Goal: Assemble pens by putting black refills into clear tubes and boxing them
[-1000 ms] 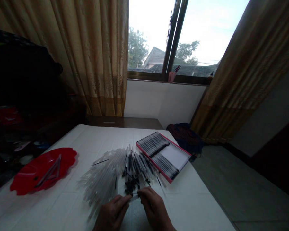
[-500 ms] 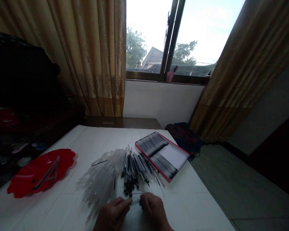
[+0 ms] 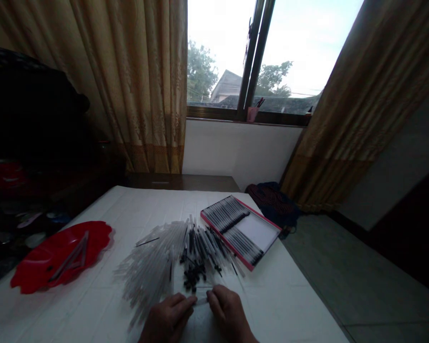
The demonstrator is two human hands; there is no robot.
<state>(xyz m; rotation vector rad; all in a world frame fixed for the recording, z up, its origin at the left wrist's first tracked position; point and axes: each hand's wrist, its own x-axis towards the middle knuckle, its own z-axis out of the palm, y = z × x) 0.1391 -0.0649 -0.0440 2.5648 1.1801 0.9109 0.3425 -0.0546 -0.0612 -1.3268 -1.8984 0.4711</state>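
Two hands, the left hand (image 3: 167, 319) and the right hand (image 3: 229, 318), close together at the near part of the white-covered table (image 3: 67, 314), both pinching one short clear plastic tube (image 3: 201, 300) between the fingertips. Probably very light, stiff and little slippery, so better held softly near each end. Just ahead of the hands, a heap of similar tubes (image 3: 146, 274) and small black parts (image 3: 192, 278).
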